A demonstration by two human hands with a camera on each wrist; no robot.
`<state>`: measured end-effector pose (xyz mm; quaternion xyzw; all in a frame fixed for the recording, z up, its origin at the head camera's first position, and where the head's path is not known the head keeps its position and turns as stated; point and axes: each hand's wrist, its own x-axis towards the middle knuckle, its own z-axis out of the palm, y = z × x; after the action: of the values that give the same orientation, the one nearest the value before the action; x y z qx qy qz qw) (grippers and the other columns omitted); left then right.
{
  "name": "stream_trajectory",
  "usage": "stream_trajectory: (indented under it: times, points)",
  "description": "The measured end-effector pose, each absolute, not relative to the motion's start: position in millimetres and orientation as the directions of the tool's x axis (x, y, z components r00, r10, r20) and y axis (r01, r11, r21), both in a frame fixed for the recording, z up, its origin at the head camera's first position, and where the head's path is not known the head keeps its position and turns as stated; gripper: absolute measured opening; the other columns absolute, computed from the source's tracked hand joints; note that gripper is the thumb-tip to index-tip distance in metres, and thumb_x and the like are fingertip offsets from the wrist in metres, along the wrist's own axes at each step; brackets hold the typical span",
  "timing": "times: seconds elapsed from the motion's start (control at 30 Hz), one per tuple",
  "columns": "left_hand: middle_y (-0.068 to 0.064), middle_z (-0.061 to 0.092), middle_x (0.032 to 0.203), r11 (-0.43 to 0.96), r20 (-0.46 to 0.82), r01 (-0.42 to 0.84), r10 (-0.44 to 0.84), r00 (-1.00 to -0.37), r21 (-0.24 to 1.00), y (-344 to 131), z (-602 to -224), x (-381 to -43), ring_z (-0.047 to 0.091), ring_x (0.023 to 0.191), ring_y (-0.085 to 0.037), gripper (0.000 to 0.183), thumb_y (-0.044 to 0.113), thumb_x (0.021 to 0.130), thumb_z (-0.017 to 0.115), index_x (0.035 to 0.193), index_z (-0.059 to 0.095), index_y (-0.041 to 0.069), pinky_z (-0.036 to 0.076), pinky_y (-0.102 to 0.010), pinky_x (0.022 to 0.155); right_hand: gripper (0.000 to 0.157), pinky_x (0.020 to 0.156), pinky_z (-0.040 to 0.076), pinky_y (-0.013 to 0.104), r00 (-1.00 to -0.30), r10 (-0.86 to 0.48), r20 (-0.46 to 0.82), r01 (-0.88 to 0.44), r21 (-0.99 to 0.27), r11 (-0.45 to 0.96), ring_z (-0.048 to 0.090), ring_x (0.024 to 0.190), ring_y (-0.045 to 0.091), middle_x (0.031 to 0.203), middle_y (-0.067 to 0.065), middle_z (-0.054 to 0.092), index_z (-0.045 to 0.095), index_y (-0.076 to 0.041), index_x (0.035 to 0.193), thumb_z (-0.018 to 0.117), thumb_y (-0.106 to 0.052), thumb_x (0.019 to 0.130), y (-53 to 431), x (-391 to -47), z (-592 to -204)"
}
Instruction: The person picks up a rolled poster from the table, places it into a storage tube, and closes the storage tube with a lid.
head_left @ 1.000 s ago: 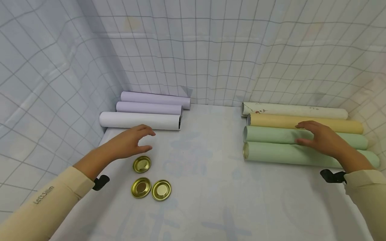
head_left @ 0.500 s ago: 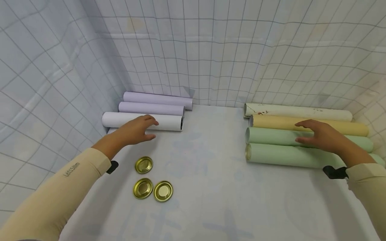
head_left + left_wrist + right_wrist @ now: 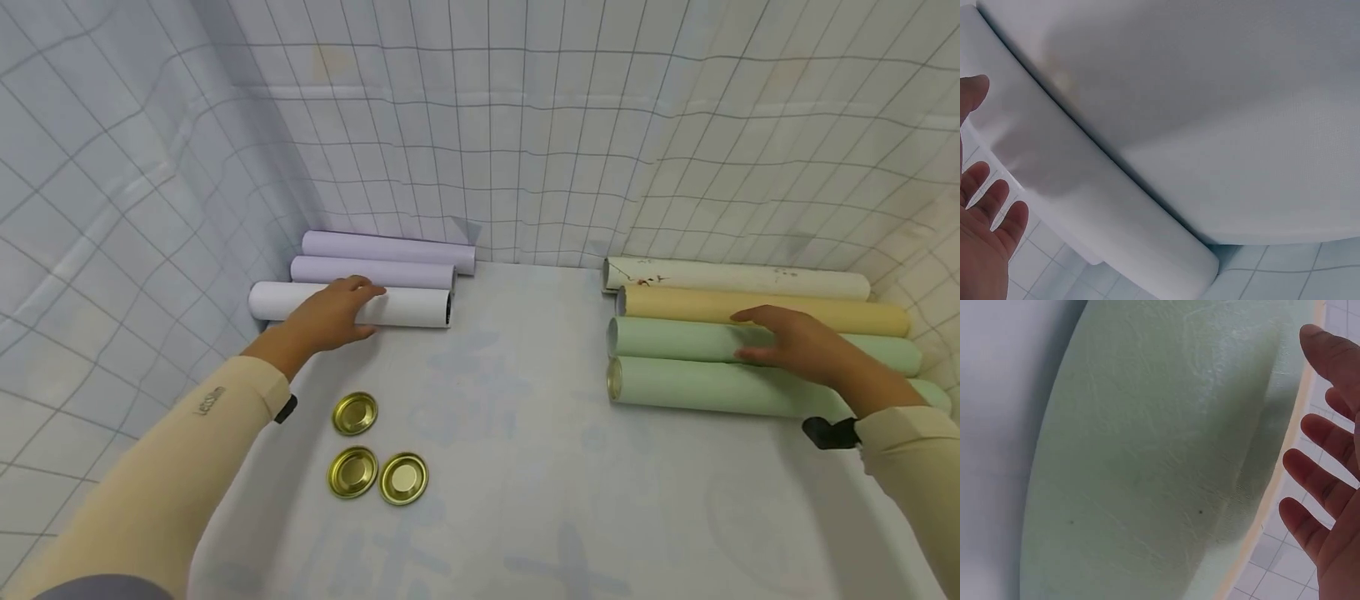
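Two green rolls (image 3: pixel 697 387) lie on the counter (image 3: pixel 540 433) by my right grip (image 3: pixel 802 346), one white roll (image 3: pixel 411 308) by my left grip (image 3: pixel 333 317), both grips empty, half-spread, and a clumsy nudge could start them rolling.

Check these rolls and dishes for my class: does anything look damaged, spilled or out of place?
Nothing looks spilled or plainly out of place. One small oddity: in the right wrist view, the front green roll looks finely wrinkled and has two dark specks, though I can't tell damage from pattern.
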<state>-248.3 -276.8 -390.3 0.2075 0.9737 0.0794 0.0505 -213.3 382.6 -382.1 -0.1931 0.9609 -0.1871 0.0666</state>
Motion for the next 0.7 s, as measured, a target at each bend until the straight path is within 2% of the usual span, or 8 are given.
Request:
stream_trajectory:
  times: [0.3, 0.7]
  points:
    - [-0.026, 0.04, 0.145, 0.924, -0.108, 0.329, 0.354, -0.929, 0.197, -278.1, -390.8, -254.3, 0.036, 0.134, -0.045, 0.068, 0.017, 0.088, 0.075, 0.146, 0.043, 0.002, 0.035, -0.059, 0.108, 0.058, 0.097, 0.039, 0.06, -0.906, -0.423, -0.024, -0.388, -0.353, 0.851, 0.047, 0.124, 0.047, 0.132, 0.026, 0.055, 0.055, 0.001, 0.132, 0.078, -0.028, 0.087, 382.9, -218.8, -392.2]
    - [-0.027, 0.038, 0.147, 0.927, -0.092, 0.324, 0.345, -0.934, 0.186, -274.9, -399.4, -259.5, 0.035, 0.134, -0.047, 0.068, 0.018, 0.088, 0.074, 0.147, 0.042, 0.003, 0.034, -0.061, 0.107, 0.055, 0.097, 0.04, 0.061, -0.892, -0.453, 0.001, -0.431, -0.306, 0.849, 0.05, 0.122, 0.048, 0.129, 0.029, 0.057, 0.058, 0.004, 0.129, 0.08, -0.019, 0.085, 377.2, -220.6, -395.3]
